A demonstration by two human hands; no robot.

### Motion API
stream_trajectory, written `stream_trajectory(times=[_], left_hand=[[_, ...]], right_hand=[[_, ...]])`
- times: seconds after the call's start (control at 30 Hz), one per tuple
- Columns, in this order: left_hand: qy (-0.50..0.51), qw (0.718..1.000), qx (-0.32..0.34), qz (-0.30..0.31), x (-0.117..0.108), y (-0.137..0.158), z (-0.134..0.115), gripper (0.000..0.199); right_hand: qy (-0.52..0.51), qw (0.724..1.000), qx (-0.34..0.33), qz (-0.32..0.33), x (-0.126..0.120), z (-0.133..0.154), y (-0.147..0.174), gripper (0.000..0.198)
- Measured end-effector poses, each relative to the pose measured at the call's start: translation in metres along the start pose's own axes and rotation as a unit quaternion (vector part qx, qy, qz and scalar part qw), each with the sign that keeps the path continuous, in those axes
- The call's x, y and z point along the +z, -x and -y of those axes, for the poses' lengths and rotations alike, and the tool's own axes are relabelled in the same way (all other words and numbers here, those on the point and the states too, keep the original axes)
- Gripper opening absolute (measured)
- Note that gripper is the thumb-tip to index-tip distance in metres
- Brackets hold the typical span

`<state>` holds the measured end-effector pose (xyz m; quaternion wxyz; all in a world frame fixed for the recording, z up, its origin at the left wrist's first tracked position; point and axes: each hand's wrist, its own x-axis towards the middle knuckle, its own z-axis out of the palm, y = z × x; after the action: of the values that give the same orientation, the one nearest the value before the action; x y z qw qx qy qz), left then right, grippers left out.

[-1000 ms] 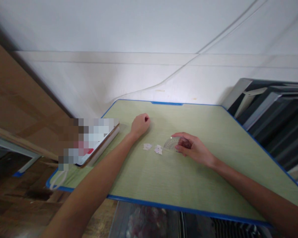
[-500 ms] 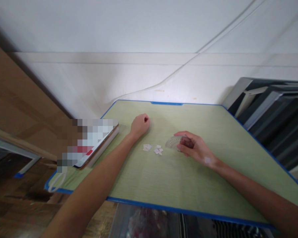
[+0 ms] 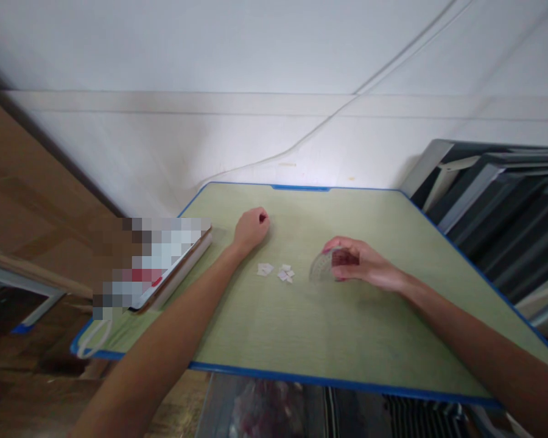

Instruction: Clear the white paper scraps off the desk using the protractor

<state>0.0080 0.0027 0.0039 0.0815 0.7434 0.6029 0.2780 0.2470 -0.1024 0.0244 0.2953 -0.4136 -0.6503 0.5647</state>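
My right hand point(image 3: 363, 261) grips a clear plastic protractor point(image 3: 318, 267) between thumb and fingers, its curved, marked edge turned left. The hand is over the right middle of the table. To its left lie two small groups of white paper bits, the nearer paper pieces point(image 3: 285, 274) and the farther paper pieces point(image 3: 265, 269). Farther back, my left hand point(image 3: 252, 229) rests on the tabletop, curled into a loose fist. A dark hollow shows inside its fingers, and nothing can be seen in it.
The pale green table point(image 3: 274, 328) has a blue rim. On its left edge stands a book-like stack point(image 3: 178, 267), partly pixelated, with a white loop of cord point(image 3: 95, 337) below. Dark panels point(image 3: 497, 201) lean at the right. A cardboard sheet point(image 3: 31, 182) stands left; a cable runs along the wall.
My right hand has turned with the protractor, which now stands more upright. The white patch seen on the right wrist no longer shows. My left hand stays put; the whole view shifted slightly.
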Motion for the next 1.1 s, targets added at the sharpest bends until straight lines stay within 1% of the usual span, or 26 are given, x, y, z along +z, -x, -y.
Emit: stream_trajectory(times=[0.03,0.1,0.2,0.23,0.3,0.37,0.47,0.57,0.67,0.77,0.87,0.93,1.0,1.1], left_hand=[[0.000,1.000,0.001,0.000,0.000,0.000,0.000,0.020],[0.000,1.000,0.002,0.001,-0.001,0.000,0.000,0.020],[0.001,1.000,0.002,0.001,-0.001,0.000,0.000,0.021],[0.001,1.000,0.001,0.001,-0.001,0.000,0.000,0.021],[0.001,1.000,0.001,0.000,-0.001,0.000,0.000,0.021],[-0.001,1.000,0.003,-0.001,-0.001,0.000,0.001,0.021],[0.000,1.000,0.006,-0.001,0.000,0.000,0.001,0.021],[0.004,1.000,0.007,-0.002,0.000,0.000,0.001,0.021],[0.005,1.000,0.007,-0.004,0.000,-0.001,0.001,0.021],[0.001,1.000,0.007,-0.004,0.001,-0.001,0.002,0.021],[-0.004,1.000,0.004,-0.004,0.001,-0.001,0.002,0.020],[-0.005,1.000,0.004,-0.003,0.000,-0.001,0.001,0.020],[-0.006,1.000,0.005,-0.001,0.000,-0.001,0.001,0.020],[-0.007,1.000,0.005,0.001,-0.001,-0.001,0.001,0.020]], right_hand=[[0.014,0.998,0.018,0.055,-0.009,0.003,0.003,0.035],[0.080,0.980,0.057,0.171,-0.027,0.010,0.011,0.034],[0.164,0.940,0.087,0.287,-0.047,0.020,0.024,0.031],[0.181,0.924,0.092,0.323,-0.051,0.023,0.028,0.028],[0.208,0.910,0.104,0.343,-0.054,0.026,0.032,0.026],[0.218,0.909,0.123,0.334,-0.051,0.027,0.033,0.024],[0.217,0.916,0.156,0.298,-0.040,0.026,0.032,0.019],[0.209,0.928,0.139,0.276,-0.027,0.025,0.028,0.018],[0.171,0.944,0.120,0.256,-0.013,0.020,0.023,0.023],[0.135,0.965,0.090,0.204,0.002,0.014,0.018,0.030],[0.120,0.977,0.058,0.165,0.020,0.008,0.015,0.030],[0.138,0.984,0.013,0.115,0.033,0.006,0.012,0.029],[0.190,0.979,-0.041,0.062,0.044,0.004,0.011,0.024],[0.232,0.967,-0.100,0.026,0.054,0.002,0.009,0.020]])
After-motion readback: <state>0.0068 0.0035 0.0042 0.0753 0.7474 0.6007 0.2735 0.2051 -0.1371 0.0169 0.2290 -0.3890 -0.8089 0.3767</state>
